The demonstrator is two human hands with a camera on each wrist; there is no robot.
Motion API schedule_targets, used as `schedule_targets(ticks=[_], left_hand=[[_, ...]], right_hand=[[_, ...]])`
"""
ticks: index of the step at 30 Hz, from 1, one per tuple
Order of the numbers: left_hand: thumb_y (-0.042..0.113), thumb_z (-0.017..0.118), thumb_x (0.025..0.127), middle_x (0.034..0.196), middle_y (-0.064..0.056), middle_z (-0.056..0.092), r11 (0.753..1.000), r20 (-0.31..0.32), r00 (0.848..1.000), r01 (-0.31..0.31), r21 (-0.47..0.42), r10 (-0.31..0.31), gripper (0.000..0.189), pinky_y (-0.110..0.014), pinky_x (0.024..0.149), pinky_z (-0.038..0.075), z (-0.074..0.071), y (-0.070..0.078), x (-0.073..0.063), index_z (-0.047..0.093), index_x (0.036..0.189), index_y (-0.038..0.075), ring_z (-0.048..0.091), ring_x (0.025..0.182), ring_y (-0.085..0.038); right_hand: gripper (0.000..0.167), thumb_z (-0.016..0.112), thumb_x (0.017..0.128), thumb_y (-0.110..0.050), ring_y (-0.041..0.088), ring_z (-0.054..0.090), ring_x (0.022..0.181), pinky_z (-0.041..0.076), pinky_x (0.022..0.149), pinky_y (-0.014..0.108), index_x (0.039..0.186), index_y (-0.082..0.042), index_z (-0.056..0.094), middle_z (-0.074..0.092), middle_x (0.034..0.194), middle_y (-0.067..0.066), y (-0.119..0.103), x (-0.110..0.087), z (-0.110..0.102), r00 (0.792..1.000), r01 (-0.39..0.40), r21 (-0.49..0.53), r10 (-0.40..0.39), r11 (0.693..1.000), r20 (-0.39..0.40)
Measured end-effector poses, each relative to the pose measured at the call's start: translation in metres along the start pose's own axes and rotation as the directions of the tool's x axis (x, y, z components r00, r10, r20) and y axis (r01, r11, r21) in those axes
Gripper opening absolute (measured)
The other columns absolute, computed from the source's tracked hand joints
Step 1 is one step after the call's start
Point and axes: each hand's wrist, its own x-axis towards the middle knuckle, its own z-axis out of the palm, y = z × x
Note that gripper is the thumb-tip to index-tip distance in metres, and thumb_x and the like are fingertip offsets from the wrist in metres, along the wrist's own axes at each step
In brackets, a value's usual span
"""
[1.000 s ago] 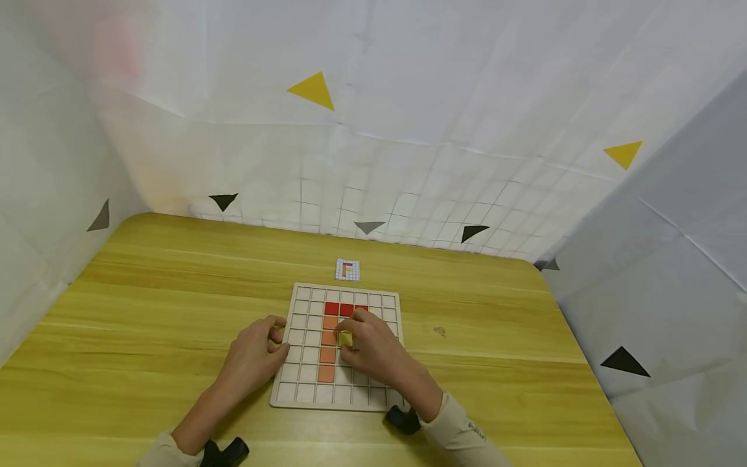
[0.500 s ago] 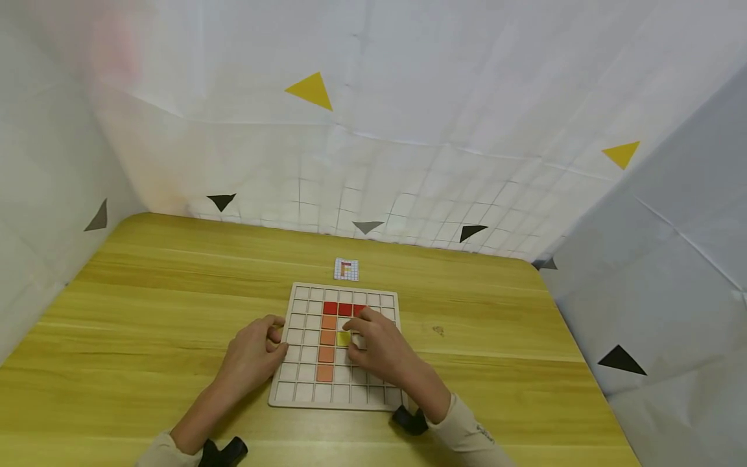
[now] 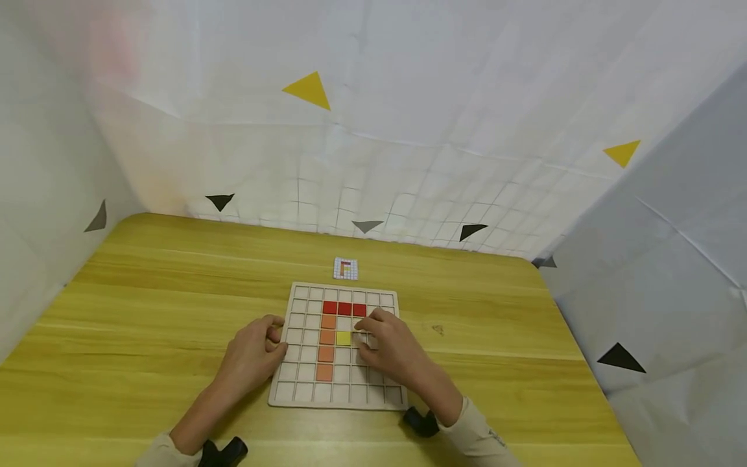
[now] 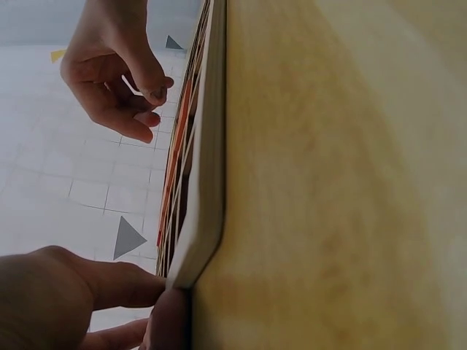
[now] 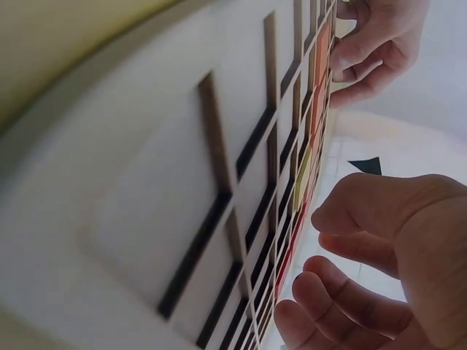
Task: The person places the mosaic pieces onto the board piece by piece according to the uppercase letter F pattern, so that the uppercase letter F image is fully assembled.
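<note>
A pale wooden grid board [image 3: 303,392] lies on the table, its cells outlined by raised ridges. Three red tiles [image 3: 345,309] make a row near the top, and a column of orange tiles [image 3: 325,354] runs down from the left one. A yellow tile [image 3: 343,338] sits flat in a cell beside that column. My left hand [image 3: 255,350] holds the board's left edge, thumb and fingertips against the rim in the left wrist view. My right hand [image 3: 392,344] hovers over the board just right of the yellow tile, fingers loosely bent and apart, nothing between them.
Behind the board lies a small card [image 3: 345,268] printed with a grid and a coloured figure. White sheets [image 3: 408,78] with yellow, black and grey triangles enclose the back and sides of the wooden table [image 3: 496,376]. A black wrist device [image 3: 421,421] hangs under the right sleeve.
My right hand has let go of the yellow tile, which lies flat in its cell, and has drawn back to the right. My left hand stays at the board's edge.
</note>
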Motion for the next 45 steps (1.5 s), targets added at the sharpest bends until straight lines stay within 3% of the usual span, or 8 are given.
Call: schedule_targets(ticks=[12, 22, 33, 45], left_hand=[[0.005, 0.072, 0.084, 0.087, -0.004, 0.060, 1.000, 0.000, 1.000, -0.001, -0.010, 0.001, 0.038, -0.033, 0.066, 0.047, 0.001, 0.002, -0.001, 0.064, 0.120, -0.003, 0.059, 0.075, -0.015], [0.005, 0.072, 0.084, 0.087, -0.004, 0.060, 1.000, -0.003, 1.000, -0.005, -0.007, 0.005, 0.039, -0.033, 0.066, 0.047, 0.000, 0.002, -0.001, 0.064, 0.120, -0.004, 0.059, 0.075, -0.015], [0.005, 0.072, 0.084, 0.088, -0.003, 0.060, 1.000, -0.003, 1.000, -0.001, -0.010, 0.001, 0.038, -0.033, 0.066, 0.047, 0.001, 0.002, -0.001, 0.064, 0.120, -0.003, 0.059, 0.075, -0.014], [0.006, 0.071, 0.085, 0.089, -0.003, 0.060, 1.000, -0.004, 1.000, 0.003, -0.004, -0.003, 0.038, -0.034, 0.067, 0.047, -0.001, 0.001, -0.002, 0.063, 0.121, -0.002, 0.059, 0.076, -0.015]], right_hand=[[0.021, 0.076, 0.080, -0.006, 0.009, 0.049, 0.074, 0.045, 0.064, 0.026, 0.101, -0.005, 0.074, 0.061, 0.090, 0.003, 0.005, -0.009, -0.007, 0.998, -0.065, 0.005, 0.065, 0.998, 0.024], [0.022, 0.080, 0.079, -0.007, 0.011, 0.050, 0.076, 0.046, 0.065, 0.027, 0.100, -0.005, 0.074, 0.061, 0.090, 0.004, 0.010, -0.016, -0.014, 0.998, -0.061, -0.008, 0.061, 0.998, 0.010], [0.022, 0.078, 0.078, -0.007, 0.009, 0.044, 0.072, 0.040, 0.062, 0.025, 0.100, -0.007, 0.075, 0.059, 0.089, 0.002, 0.014, -0.029, -0.020, 0.986, -0.156, -0.036, 0.158, 0.987, 0.058], [0.023, 0.079, 0.078, -0.007, 0.009, 0.046, 0.074, 0.043, 0.063, 0.024, 0.100, -0.007, 0.075, 0.060, 0.090, 0.000, 0.022, -0.045, -0.023, 0.985, -0.169, -0.025, 0.169, 0.985, 0.021]])
